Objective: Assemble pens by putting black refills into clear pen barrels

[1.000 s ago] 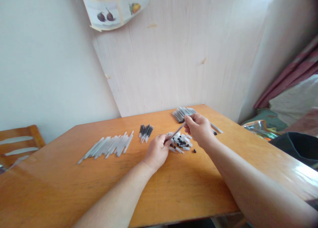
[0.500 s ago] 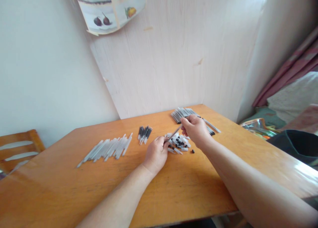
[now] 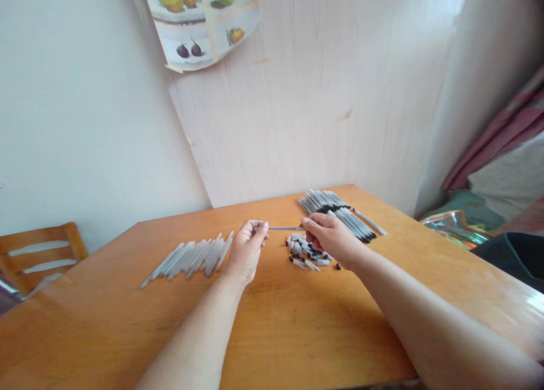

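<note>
My left hand and my right hand hold one thin grey pen tube level between them, each pinching an end just above the wooden table. Under my right hand lies a small pile of short clear and black pen parts. A row of clear pen barrels lies to the left of my left hand. A stack of pens with dark ends lies beyond my right hand near the table's far corner. The small bunch of dark refills is hidden behind my left hand.
A wooden chair stands at the table's left end. A pale wooden board leans on the wall behind the table, with a fruit poster above. At right are cloths, a shiny bag and a dark container.
My left hand rose off the table and moved left, and the tube swung from slanted to level between both hands. The camera tilted a little, shifting the scene.
</note>
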### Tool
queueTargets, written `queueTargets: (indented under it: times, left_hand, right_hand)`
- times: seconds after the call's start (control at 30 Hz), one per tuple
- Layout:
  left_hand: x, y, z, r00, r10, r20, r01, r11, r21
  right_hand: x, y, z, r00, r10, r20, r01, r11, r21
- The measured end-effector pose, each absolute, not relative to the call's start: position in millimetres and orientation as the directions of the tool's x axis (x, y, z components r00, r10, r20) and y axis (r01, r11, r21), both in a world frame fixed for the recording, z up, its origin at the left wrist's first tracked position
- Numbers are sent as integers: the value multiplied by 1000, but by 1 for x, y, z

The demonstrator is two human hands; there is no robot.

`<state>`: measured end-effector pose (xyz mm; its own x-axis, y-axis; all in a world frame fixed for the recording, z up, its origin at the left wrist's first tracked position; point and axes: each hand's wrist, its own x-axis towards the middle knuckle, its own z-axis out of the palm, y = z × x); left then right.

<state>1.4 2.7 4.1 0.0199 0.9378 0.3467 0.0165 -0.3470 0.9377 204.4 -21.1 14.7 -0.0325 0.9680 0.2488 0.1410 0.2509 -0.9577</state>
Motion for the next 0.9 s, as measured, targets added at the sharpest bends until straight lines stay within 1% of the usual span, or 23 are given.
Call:
queueTargets:
  times: [0.03,0.1,0.2,0.3,0.43,0.7,0.8,0.9]
  left_hand:
    - [0,3,4,21,946,325,-9,-325,946]
    - [-1,3,5,32,956,290,-64,-288,955]
    - [2,1,5,48,966,253,-141,-244,959]
    - [6,-2,6,42,971,237,-130,-230,964]
    - [12,-5,4,5,972,234,-87,-233,969]
    - [26,-5,0,-165,956,243,-35,-252,967]
    - [28,-4,-1,-179,952,250,-4,-255,967]
    - [28,-4,-1,-152,959,238,-21,-243,970]
  right_hand:
    - [201,-24,14,-84,959,271,222,283,-933]
    - [195,-29,13,-174,940,293,327,336,-883]
    - [188,-34,11,-267,914,307,390,393,-833]
    - [183,-37,8,-301,890,343,435,448,-781]
    - [177,-39,4,-302,862,407,476,506,-720]
    - [170,-43,3,-227,868,442,470,495,-731]
    - [170,-43,3,-233,866,443,463,499,-732]
    - [171,-42,4,-218,884,414,486,467,-739]
